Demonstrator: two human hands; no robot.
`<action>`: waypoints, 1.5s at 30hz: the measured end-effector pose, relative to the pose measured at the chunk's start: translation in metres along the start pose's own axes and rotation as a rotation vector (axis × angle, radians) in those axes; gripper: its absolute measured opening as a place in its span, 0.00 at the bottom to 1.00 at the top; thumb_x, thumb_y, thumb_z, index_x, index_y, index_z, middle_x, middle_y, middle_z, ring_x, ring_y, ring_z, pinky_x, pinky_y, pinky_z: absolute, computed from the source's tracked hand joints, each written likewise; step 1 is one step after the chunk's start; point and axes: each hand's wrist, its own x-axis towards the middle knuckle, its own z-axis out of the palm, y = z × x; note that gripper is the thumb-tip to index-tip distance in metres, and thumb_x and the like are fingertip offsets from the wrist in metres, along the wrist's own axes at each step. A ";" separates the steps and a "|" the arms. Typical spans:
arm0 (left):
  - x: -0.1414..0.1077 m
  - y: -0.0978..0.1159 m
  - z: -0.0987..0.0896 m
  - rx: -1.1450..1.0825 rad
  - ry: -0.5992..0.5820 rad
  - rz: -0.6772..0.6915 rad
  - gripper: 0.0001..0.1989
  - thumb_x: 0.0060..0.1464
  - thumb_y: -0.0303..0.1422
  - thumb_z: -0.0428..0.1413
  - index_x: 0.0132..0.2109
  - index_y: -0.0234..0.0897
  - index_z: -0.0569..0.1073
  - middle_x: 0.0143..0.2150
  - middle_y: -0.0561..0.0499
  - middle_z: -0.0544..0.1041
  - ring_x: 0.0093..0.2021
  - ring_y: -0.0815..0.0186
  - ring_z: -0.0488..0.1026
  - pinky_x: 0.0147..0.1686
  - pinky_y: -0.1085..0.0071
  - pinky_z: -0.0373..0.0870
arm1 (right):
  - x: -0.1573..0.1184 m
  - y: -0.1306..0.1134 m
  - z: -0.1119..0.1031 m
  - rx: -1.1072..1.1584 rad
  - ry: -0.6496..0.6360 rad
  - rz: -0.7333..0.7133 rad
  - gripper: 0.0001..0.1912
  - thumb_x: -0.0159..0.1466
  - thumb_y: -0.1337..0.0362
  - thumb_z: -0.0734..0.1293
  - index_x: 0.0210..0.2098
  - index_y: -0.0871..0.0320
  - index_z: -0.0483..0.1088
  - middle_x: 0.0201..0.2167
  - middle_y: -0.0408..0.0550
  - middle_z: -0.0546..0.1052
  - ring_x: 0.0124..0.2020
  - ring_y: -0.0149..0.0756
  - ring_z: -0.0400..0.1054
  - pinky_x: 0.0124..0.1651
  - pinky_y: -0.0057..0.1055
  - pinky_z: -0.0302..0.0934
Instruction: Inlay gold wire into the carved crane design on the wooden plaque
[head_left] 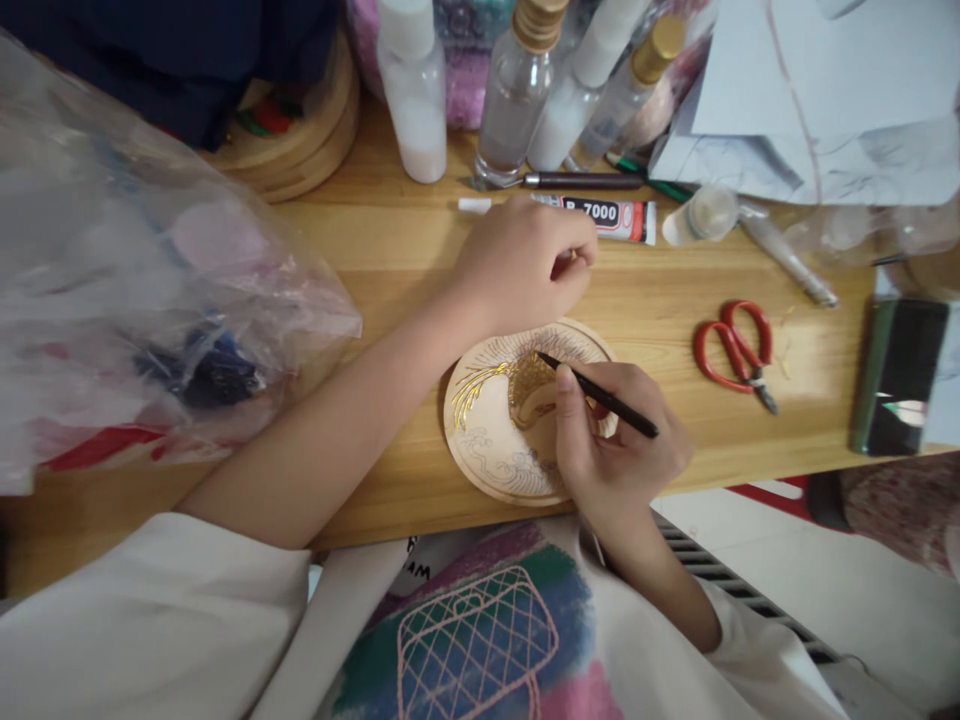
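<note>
A round pale wooden disc (495, 470) lies near the table's front edge. Fine printed lines cover it, and shiny gold wire (480, 380) follows some of them on its left and upper parts. My right hand (619, 430) rests over the disc's right side, pinching a slim black pointed tool (611, 396) like a pen or tweezers. The tool's tip meets the gold area near the upper middle. Just beyond the disc's far edge, my left hand (529, 265) is closed with fingers curled; whatever it may hold is hidden. Its wrist crosses the disc's upper left edge.
Red-handled pliers (739, 345) and a phone (900, 375) lie to the right. Behind my left hand are a glue tube (630, 220), a dark-handled tool (585, 181) and several bottles (517, 95). A clear plastic bag (150, 280) fills the left; papers (825, 90) lie back right.
</note>
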 end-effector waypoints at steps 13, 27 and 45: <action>0.000 0.001 0.000 -0.012 -0.001 0.000 0.09 0.55 0.29 0.52 0.34 0.41 0.78 0.30 0.53 0.80 0.33 0.65 0.76 0.34 0.69 0.68 | 0.001 -0.001 -0.001 -0.005 -0.009 0.001 0.03 0.63 0.68 0.69 0.37 0.55 0.72 0.29 0.42 0.79 0.29 0.31 0.74 0.30 0.29 0.66; 0.001 0.000 0.000 -0.001 0.001 0.004 0.09 0.56 0.30 0.53 0.34 0.42 0.78 0.29 0.53 0.79 0.33 0.65 0.76 0.33 0.69 0.68 | 0.000 0.000 -0.001 0.036 0.000 0.014 0.04 0.63 0.69 0.70 0.37 0.55 0.73 0.30 0.43 0.80 0.29 0.33 0.74 0.31 0.30 0.68; -0.001 -0.001 -0.003 -0.324 0.085 -0.158 0.10 0.53 0.24 0.53 0.34 0.41 0.78 0.29 0.52 0.80 0.28 0.67 0.74 0.31 0.68 0.71 | 0.052 0.039 -0.021 0.746 -0.117 0.412 0.06 0.57 0.66 0.71 0.24 0.57 0.71 0.17 0.38 0.69 0.17 0.26 0.61 0.20 0.27 0.55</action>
